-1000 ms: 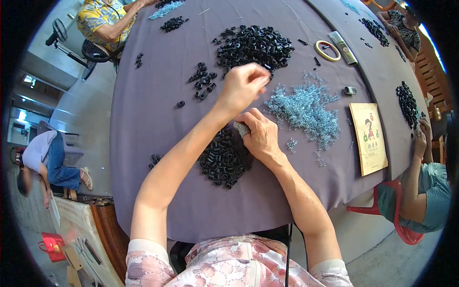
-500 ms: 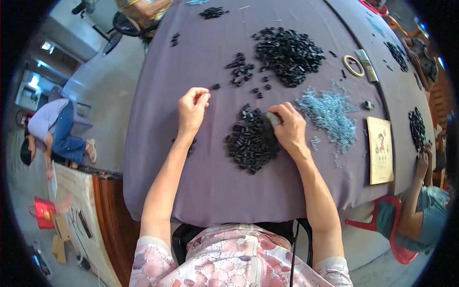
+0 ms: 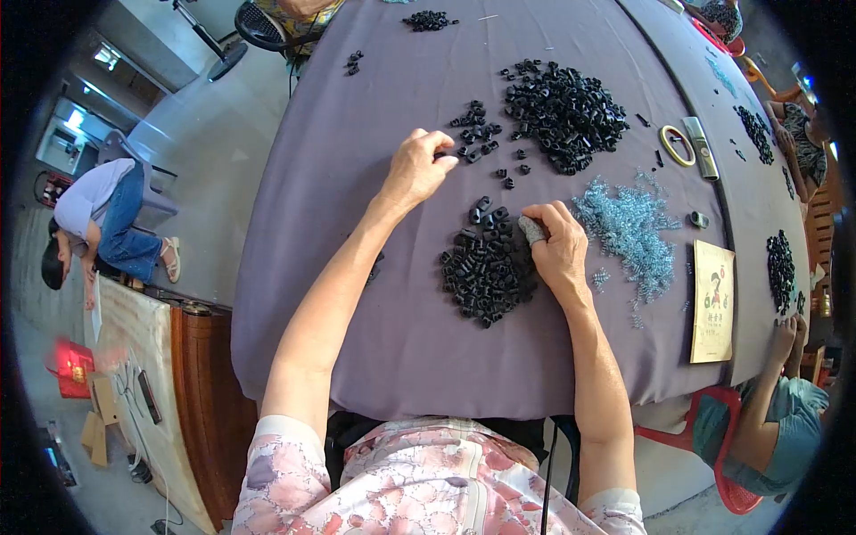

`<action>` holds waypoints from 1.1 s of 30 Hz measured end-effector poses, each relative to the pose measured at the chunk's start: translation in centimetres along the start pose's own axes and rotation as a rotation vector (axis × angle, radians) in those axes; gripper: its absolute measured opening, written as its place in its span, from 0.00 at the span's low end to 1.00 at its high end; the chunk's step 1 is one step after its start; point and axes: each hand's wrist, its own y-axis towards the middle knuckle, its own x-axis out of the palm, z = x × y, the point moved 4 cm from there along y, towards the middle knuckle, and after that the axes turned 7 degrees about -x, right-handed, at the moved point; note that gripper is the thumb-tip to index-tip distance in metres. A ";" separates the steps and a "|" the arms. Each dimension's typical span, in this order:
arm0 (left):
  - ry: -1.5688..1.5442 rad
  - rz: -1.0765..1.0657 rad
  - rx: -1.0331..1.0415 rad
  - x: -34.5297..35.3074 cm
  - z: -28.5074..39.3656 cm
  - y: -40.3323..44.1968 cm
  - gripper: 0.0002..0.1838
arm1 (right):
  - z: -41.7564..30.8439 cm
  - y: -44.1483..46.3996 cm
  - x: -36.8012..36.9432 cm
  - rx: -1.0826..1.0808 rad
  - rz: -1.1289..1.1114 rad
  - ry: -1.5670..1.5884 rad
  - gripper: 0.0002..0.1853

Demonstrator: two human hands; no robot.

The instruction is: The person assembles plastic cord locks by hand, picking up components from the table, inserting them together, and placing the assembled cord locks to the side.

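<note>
I take the heap of pale blue springs (image 3: 629,223) as my mark. Well to its left I see a red bag (image 3: 75,367) with what looks like a brown carton (image 3: 103,399) beside it; from here I can't make out the contents of either. A tan ring (image 3: 664,148), beyond the springs and to their right, encircles a small dark bit (image 3: 675,138), and a slim packet (image 3: 700,147) lies just beside it.

A purple-grey tablecloth (image 3: 428,374) lies under the springs. My left hand (image 3: 415,171), well left of them, has thumb and fingers pinched narrow on a black piece (image 3: 439,156). My right hand (image 3: 560,250) is just left of the springs, fingers curled in, a grey wrap (image 3: 531,231) at the thumb side; whether anything is inside the curl I cannot tell. More black pieces form a near heap (image 3: 486,267) left of the springs, just beside that hand, and a larger heap (image 3: 566,116) beyond them. A yellowish booklet (image 3: 713,303) lies to the springs' near right.

Far left of the springs, a person in a lilac top (image 3: 94,192) bends over a pale-topped side table (image 3: 152,343); far right, a person in teal (image 3: 794,415) sits on a red chair (image 3: 742,499), hands near another black pile (image 3: 780,267).
</note>
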 end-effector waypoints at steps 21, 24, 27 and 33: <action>-0.100 -0.125 0.033 1.4 3.4 -5.2 0.07 | -0.1 0.0 0.0 -0.005 0.009 -0.026 0.11; -0.116 -0.059 0.048 1.3 3.8 -6.7 0.07 | -0.1 0.0 0.0 -0.014 0.005 -0.028 0.10; -0.139 -0.007 0.060 1.1 3.6 -7.6 0.09 | 0.5 -0.2 0.3 0.016 -0.005 -0.010 0.10; -0.106 0.057 0.124 1.2 3.8 -8.5 0.08 | -0.2 0.0 -0.2 -0.050 0.035 -0.010 0.11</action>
